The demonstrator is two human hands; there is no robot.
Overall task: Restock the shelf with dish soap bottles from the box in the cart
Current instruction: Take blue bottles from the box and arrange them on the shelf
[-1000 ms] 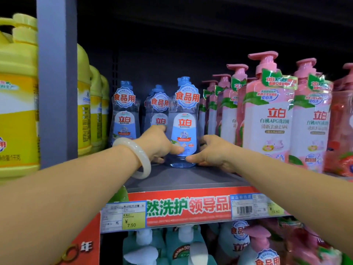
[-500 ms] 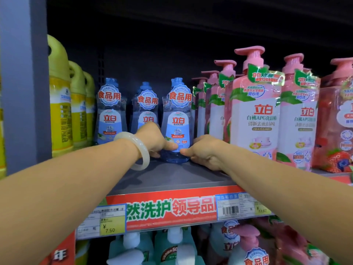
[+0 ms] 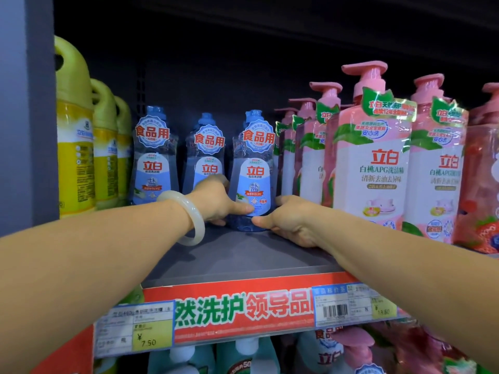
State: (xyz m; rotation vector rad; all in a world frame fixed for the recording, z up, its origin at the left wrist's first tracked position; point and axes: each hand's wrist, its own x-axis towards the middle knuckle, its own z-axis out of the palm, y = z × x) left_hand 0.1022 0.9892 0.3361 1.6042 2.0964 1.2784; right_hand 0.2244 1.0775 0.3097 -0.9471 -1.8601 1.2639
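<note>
Head view, facing shelf [image 3: 243,255], close up

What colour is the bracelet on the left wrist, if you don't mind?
Pale milky white, jade-like, best seen in the head view: the bracelet.

The blue bottle [image 3: 252,174] reads 立白 and 食品用, the pink pump bottle [image 3: 374,163] 立白 and 白桃APG洗洁精, the red shelf strip [image 3: 243,309] 然洗护 领导品, and the yellow price tag [image 3: 151,336] ¥7.50.
</note>
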